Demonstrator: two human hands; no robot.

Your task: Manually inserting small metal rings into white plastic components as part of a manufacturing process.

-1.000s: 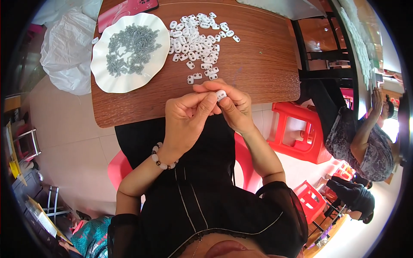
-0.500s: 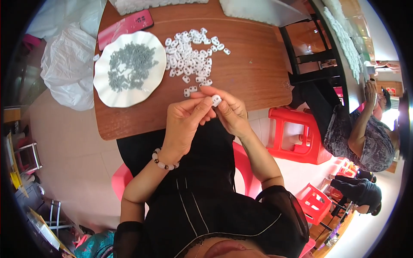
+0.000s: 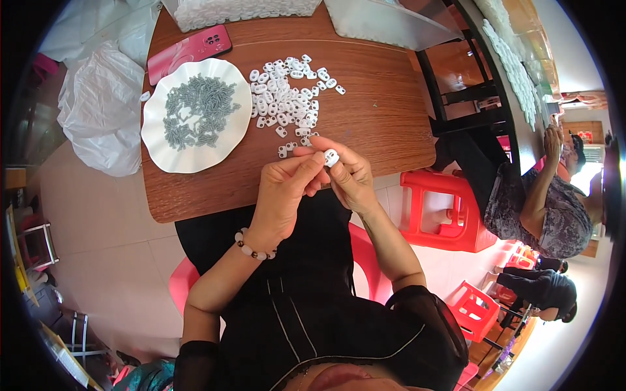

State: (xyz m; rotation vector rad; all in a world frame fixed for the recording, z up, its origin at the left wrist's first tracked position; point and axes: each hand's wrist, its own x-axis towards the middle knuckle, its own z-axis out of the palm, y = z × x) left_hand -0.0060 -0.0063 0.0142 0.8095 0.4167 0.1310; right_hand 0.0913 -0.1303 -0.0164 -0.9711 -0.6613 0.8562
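A white plastic cord lock (image 3: 331, 157) with two holes is pinched between my hands above the table's near edge. My right hand (image 3: 354, 182) grips it between thumb and fingers. My left hand (image 3: 287, 186) has its thumb and index fingertip pressed against its left side; whether a small piece sits under that thumb is hidden. Just beyond my fingers spreads a loose heap of similar white cord locks (image 3: 280, 98). Left of the heap, a white wavy-rimmed plate (image 3: 156, 140) holds a pile of small grey springs (image 3: 203, 107).
A pink phone (image 3: 189, 53) lies behind the plate on the brown table (image 3: 385, 117). Two clear bins (image 3: 244, 14) of white parts stand at the far edge. A white plastic bag (image 3: 101, 111) is at left, a red stool (image 3: 447, 212) and a seated person (image 3: 554, 208) at right.
My view has shifted slightly, so the table and plate appear a little lower. My hands keep the same pinch on the cord lock, which is turned slightly.
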